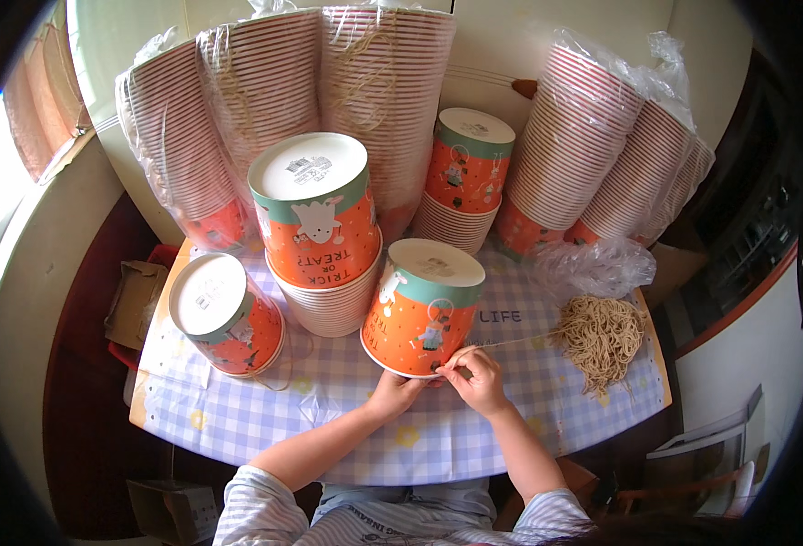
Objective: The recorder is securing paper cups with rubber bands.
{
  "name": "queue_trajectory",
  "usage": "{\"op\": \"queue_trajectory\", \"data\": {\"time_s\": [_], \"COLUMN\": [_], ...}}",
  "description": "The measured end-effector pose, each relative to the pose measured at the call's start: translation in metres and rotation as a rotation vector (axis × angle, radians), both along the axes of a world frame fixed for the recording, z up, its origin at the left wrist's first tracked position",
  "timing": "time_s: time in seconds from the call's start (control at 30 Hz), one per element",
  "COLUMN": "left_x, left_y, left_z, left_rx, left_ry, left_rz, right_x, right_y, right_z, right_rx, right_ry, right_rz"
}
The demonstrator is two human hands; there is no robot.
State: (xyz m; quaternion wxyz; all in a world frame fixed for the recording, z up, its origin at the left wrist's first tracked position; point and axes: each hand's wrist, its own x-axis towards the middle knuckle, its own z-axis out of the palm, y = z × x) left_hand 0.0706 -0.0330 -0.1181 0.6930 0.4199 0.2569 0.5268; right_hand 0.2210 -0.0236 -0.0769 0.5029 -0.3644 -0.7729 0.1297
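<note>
An orange paper bucket [424, 318] with a green band and white base is upside down and slightly tilted at the table's middle. My left hand [396, 394] grips its near rim from below, its fingertips partly hidden under the edge. At the rim's right side, my right hand [477, 379] is closed in a pinch on a thin beige string [524, 339]. From there the string runs right toward a loose heap of beige strings [602, 341]. Another upturned bucket [228, 314] stands at the left, with string lying by its rim.
Upturned bucket stacks [315, 227] [463, 177] stand behind my hands. Tall plastic-wrapped bucket stacks [385, 100] [570, 136] line the back. Crumpled clear plastic [593, 267] lies behind the string heap. A checked cloth [329, 437] covers the table; cardboard boxes [137, 300] sit beyond its left edge.
</note>
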Motion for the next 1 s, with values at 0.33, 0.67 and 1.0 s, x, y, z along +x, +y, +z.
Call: {"op": "queue_trajectory", "data": {"time_s": [0.33, 0.67, 1.0], "left_x": [-0.009, -0.007, -0.011], "left_y": [0.003, 0.000, 0.001], "left_z": [0.001, -0.007, 0.013], "left_rx": [0.359, 0.560, 0.440], "left_ry": [0.357, 0.532, 0.368], "left_rz": [0.108, 0.194, 0.029], "right_x": [0.005, 0.006, 0.016], "right_y": [-0.002, -0.004, 0.001], "right_z": [-0.001, 0.001, -0.004], "right_rx": [-0.129, -0.138, 0.052], "right_ry": [0.018, 0.005, -0.157], "right_rz": [0.079, 0.113, 0.171]}}
